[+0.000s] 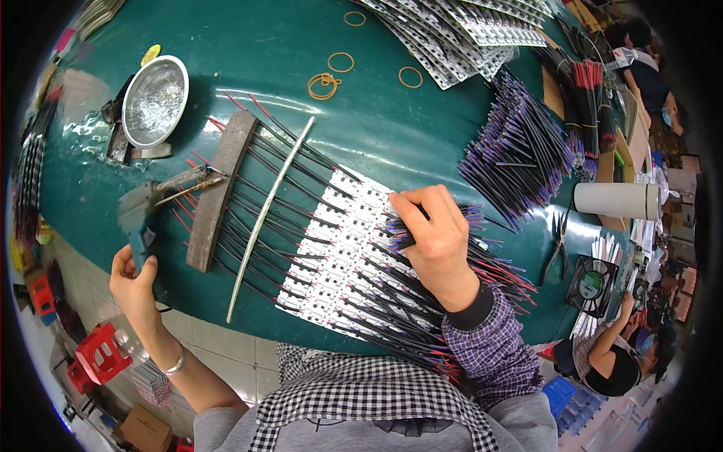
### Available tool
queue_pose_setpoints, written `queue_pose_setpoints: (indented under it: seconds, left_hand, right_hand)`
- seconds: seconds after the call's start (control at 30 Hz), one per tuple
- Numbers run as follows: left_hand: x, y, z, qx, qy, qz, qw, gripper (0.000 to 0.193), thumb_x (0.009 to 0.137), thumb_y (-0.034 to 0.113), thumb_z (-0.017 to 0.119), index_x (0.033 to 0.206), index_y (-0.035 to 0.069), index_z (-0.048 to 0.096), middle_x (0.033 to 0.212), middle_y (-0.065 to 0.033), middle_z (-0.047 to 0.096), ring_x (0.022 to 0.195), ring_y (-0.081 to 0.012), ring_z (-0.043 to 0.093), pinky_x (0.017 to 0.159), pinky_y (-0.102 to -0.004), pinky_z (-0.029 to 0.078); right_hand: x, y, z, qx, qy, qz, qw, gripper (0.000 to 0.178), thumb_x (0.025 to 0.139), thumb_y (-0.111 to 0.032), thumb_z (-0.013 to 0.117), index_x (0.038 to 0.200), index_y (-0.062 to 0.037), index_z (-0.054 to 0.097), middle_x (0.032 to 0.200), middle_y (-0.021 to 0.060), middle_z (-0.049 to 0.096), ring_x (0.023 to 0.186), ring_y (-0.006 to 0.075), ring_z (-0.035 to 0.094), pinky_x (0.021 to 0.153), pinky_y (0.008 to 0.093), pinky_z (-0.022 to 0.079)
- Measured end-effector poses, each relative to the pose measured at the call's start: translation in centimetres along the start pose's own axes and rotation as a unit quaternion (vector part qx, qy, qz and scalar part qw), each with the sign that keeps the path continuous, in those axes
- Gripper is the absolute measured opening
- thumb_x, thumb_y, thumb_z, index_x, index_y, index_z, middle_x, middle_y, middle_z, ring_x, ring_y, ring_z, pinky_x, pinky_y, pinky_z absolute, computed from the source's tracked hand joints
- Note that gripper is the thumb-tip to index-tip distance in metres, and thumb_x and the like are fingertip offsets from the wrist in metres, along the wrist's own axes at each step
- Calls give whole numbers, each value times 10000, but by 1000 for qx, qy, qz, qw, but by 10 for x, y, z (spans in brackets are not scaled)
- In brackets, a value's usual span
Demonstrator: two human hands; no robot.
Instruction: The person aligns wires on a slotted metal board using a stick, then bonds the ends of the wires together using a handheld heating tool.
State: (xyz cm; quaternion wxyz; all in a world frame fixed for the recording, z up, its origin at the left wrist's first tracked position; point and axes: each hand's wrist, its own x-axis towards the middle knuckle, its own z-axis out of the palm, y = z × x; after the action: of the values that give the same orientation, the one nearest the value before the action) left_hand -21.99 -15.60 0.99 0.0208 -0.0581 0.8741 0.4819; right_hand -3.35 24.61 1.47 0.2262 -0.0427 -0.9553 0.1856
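In my left hand is the handle of a teal soldering gun; its metal front end reaches to a grey bar. That bar lies across several black wires with red tips. A thin pale rod crosses the same wires. They run to a white circuit board panel with black square marks. My right hand is closed over a bundle of short black wires with purple ends, thumb and forefinger pinched at the panel's upper right edge. What sits between those fingertips is hidden. More wires cover the panel's right side.
A metal bowl stands at the upper left. Rubber bands and stacked white panels lie at the far side. To the right are a heap of black wires, pliers, a white cylinder and a small fan.
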Motion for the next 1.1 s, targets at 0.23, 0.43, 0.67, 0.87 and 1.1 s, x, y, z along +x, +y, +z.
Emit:
queue_pose_setpoints:
  seconds: [0.23, 0.43, 0.67, 0.87, 1.1]
  left_hand:
    - [-85, 63, 39, -390, -23, 54, 919, 463, 803, 19, 704, 1228, -81, 551, 1106, -169, 594, 717, -144, 565, 566, -259, 477]
    - [-126, 83, 64, -398, -197, 2, 896, 563, 867, 126, 730, 1320, -120, 504, 1233, -231, 585, 633, -135, 547, 441, -215, 428]
    - [-138, 111, 100, -136, -292, 133, 937, 283, 786, 13, 796, 1040, -76, 707, 910, -147, 680, 761, -222, 655, 688, -306, 519]
    - [-138, 112, 112, -108, -308, 140, 935, 235, 797, 32, 813, 984, -63, 706, 877, -129, 670, 719, -198, 633, 650, -298, 503]
    - [-137, 115, 119, -113, -313, 128, 934, 218, 803, 36, 818, 967, -51, 703, 819, -95, 641, 668, -165, 587, 602, -289, 463]
  right_hand:
    - [4, -2, 2, -18, -11, -13, 1000, 295, 701, 19, 662, 995, 28, 688, 889, 97, 593, 796, 262, 591, 676, 368, 506]
    - [3, -2, 0, -32, -5, -27, 999, 279, 706, 5, 666, 982, 33, 688, 886, 99, 591, 785, 259, 591, 668, 359, 503]
    - [3, -2, 3, -28, -5, -26, 999, 268, 705, 6, 665, 971, 35, 683, 884, 96, 587, 783, 254, 591, 665, 356, 501]
    - [4, -2, 1, -35, -10, -27, 999, 263, 708, 7, 672, 969, 34, 681, 882, 92, 579, 781, 249, 587, 657, 349, 493]
    - [3, -2, 2, -39, -12, -32, 999, 252, 733, -11, 674, 980, 34, 689, 888, 86, 578, 788, 241, 579, 656, 347, 482]
